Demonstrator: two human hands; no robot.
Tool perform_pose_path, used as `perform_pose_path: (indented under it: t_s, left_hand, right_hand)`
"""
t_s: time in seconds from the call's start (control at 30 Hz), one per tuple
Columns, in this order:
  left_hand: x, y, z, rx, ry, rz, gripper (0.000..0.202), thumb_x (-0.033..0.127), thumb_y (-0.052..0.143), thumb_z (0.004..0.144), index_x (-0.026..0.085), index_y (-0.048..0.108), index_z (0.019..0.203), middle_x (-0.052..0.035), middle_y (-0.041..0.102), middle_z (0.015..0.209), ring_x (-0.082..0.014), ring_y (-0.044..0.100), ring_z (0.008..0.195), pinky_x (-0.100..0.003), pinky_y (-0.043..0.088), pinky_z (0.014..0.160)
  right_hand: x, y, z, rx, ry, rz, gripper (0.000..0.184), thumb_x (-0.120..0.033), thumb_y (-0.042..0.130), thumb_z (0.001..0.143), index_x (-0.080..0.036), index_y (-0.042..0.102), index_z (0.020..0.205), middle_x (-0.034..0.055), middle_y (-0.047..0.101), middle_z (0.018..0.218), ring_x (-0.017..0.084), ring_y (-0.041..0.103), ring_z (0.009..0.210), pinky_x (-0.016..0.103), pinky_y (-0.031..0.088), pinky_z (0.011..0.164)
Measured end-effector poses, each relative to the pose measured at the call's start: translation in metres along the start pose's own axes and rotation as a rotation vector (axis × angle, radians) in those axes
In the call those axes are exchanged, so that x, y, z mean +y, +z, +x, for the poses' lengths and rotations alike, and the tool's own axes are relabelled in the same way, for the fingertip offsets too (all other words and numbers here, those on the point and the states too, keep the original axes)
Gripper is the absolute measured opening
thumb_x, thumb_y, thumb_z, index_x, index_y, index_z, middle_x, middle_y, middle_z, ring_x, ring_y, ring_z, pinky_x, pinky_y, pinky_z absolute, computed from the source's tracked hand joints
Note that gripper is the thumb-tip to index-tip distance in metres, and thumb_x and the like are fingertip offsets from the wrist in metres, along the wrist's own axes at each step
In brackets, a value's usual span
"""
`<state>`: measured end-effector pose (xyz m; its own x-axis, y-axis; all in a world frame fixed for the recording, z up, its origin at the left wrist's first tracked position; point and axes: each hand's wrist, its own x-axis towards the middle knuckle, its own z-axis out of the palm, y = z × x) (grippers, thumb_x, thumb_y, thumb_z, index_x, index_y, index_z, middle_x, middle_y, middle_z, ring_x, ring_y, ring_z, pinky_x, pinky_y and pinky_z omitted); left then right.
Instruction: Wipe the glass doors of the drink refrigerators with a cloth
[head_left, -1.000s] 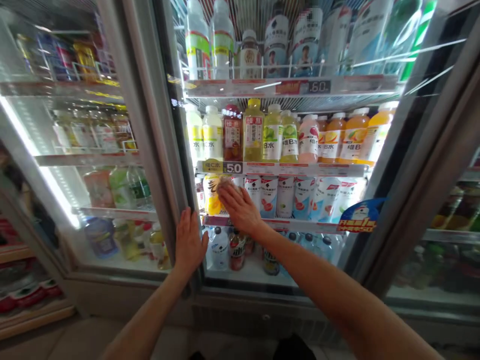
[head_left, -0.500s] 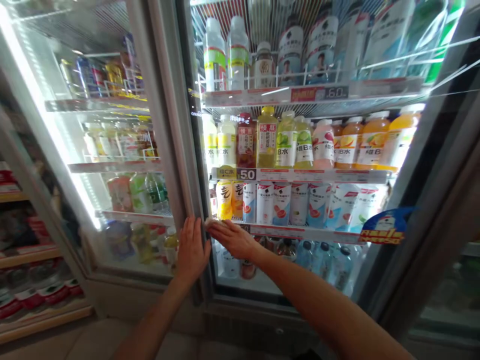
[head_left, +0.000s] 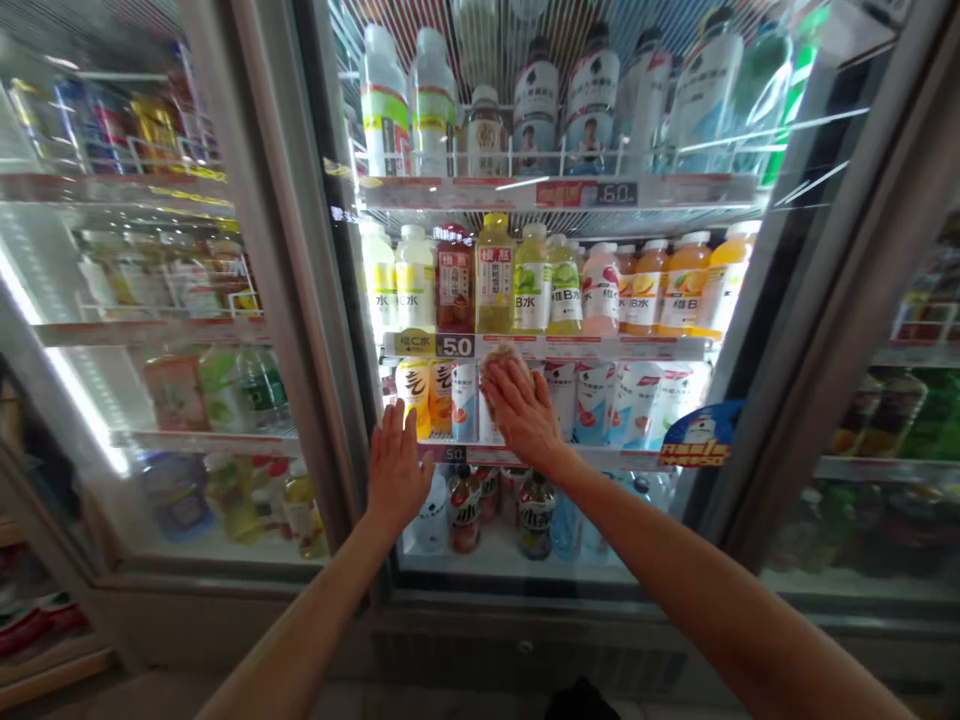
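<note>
My right hand (head_left: pixel 526 412) presses a small pale cloth (head_left: pixel 501 354) flat against the glass door (head_left: pixel 645 520) of a drinks fridge, level with the shelf of white-labelled bottles (head_left: pixel 600 400). The cloth sticks out above my fingertips. My left hand (head_left: pixel 397 470) lies open with fingers spread upward on the left edge of the same door, next to the grey door frame (head_left: pixel 330 400).
Behind the glass are shelves of bottles: yellow and orange drinks (head_left: pixel 675 285) in the middle row, tall bottles (head_left: pixel 390 110) above, small ones (head_left: pixel 465 500) at the bottom. A second fridge door (head_left: pixel 172 350) stands to the left, and another frame (head_left: pixel 847 300) to the right.
My right hand with the cloth slid down and left to beside my left hand, then up and right across the glass. My left hand stayed at the door's edge.
</note>
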<state>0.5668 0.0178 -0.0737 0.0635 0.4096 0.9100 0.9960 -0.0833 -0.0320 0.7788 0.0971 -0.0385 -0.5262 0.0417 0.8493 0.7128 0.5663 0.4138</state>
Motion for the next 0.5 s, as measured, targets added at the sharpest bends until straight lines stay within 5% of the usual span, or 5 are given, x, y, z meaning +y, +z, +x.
perform_pose_path:
  t_s: [0.2, 0.4, 0.5]
  left_hand:
    - [0.022, 0.01, 0.021, 0.022, 0.063, -0.042, 0.069, 0.023, 0.044, 0.085, 0.013, 0.011, 0.145, -0.0204, 0.025, 0.148, -0.0272, 0.016, 0.141, -0.049, 0.026, 0.11]
    - [0.01, -0.006, 0.029, 0.052, 0.019, -0.085, 0.063, 0.029, 0.044, 0.085, 0.013, 0.022, 0.142, -0.0188, 0.026, 0.148, -0.0286, 0.017, 0.14, -0.051, 0.022, 0.112]
    - [-0.017, -0.026, 0.037, 0.166, -0.218, -0.06, 0.065, 0.033, 0.047, 0.083, 0.009, 0.027, 0.139, -0.0206, 0.023, 0.148, -0.0303, 0.018, 0.14, -0.051, 0.02, 0.113]
  right_hand:
    - [0.027, -0.013, -0.03, -0.056, -0.245, -0.038, 0.043, -0.019, 0.041, 0.089, -0.023, 0.048, 0.131, 0.0015, 0.044, 0.142, 0.017, 0.02, 0.14, 0.043, 0.003, 0.117]
    - [0.089, -0.041, -0.017, 0.18, 0.297, -0.193, 0.053, -0.022, 0.038, 0.091, -0.019, 0.03, 0.143, 0.0111, 0.037, 0.146, 0.023, 0.014, 0.142, 0.049, 0.016, 0.114]
    - [0.103, -0.056, -0.046, 0.181, 0.279, -0.156, 0.06, -0.019, 0.04, 0.091, -0.022, 0.018, 0.147, 0.0114, 0.037, 0.146, 0.023, 0.016, 0.142, 0.048, 0.024, 0.112]
